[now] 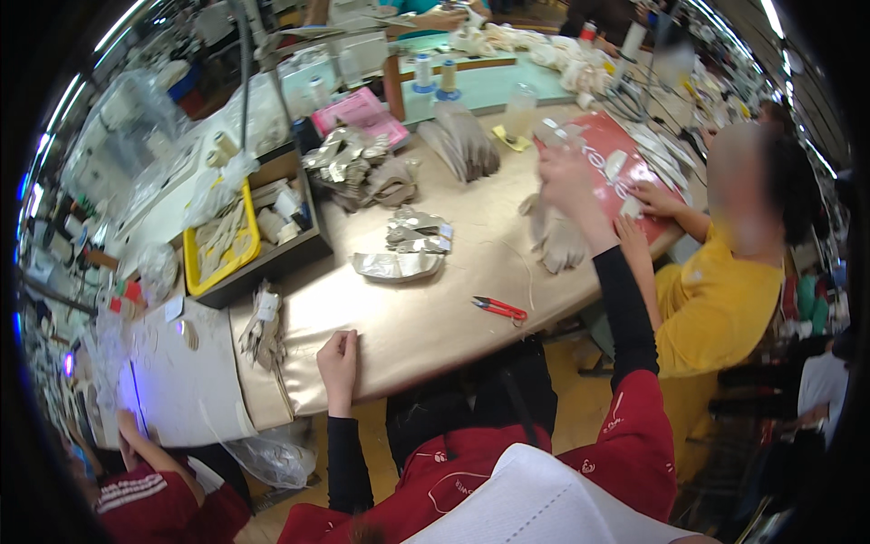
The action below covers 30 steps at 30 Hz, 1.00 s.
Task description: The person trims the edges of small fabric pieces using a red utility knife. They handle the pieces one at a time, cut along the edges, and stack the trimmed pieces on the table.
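My left hand (339, 360) rests at the table's near edge, fingers curled closed, with nothing showing in them. Stretched far to the right, my right hand (569, 179) is smeared by motion near the red sheet (594, 136); whether it holds anything cannot be told. Below it lies a bunch of greyish-beige fabric pieces (559, 245). Between my hands are red-handled thread snips (498, 308). A shiny pale-gold strip of material (397, 265) lies ahead of my left hand, with a small banded stack of similar pieces (419, 232) behind it. To its left is a tied bundle of beige strips (263, 326).
A dark box (313, 245) with a yellow tray (191, 263) stands at the left. Fanned grey pieces (459, 143), a metallic heap (349, 163) and thread cones (449, 77) are farther back. A person in yellow (716, 308) works close on the right, hands on the red sheet.
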{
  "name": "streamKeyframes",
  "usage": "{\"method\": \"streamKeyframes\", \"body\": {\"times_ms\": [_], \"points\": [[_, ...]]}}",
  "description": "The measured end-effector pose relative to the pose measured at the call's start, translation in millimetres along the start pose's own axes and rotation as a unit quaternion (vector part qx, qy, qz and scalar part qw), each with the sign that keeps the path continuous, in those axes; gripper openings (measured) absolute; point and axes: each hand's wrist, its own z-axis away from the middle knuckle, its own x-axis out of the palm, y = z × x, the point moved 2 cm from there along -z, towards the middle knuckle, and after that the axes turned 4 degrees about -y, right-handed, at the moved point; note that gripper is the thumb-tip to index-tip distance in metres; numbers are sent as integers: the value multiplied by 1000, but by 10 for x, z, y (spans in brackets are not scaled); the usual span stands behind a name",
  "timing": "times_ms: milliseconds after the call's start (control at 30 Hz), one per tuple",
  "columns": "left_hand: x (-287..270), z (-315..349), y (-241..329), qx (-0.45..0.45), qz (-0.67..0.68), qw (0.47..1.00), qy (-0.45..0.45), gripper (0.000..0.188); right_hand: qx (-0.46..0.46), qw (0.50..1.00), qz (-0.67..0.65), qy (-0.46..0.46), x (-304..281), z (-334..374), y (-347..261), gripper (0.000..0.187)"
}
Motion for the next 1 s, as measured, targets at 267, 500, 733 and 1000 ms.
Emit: {"method": "streamKeyframes", "body": {"times_ms": [267,500,733,1000], "points": [[-7,27,48,0,17,1000,7,23,81,989,117,-51,25,-458,1215,33],[-29,32,73,24,-7,999,25,24,-38,978,-70,193,-1209,-797,-122,42],[-71,41,136,22,-24,999,19,25,-302,898,-204,247,-2194,-272,-1514,38],[-52,60,72,31,-29,999,22,27,-404,807,-358,239,-2096,-362,-2067,37]]}}
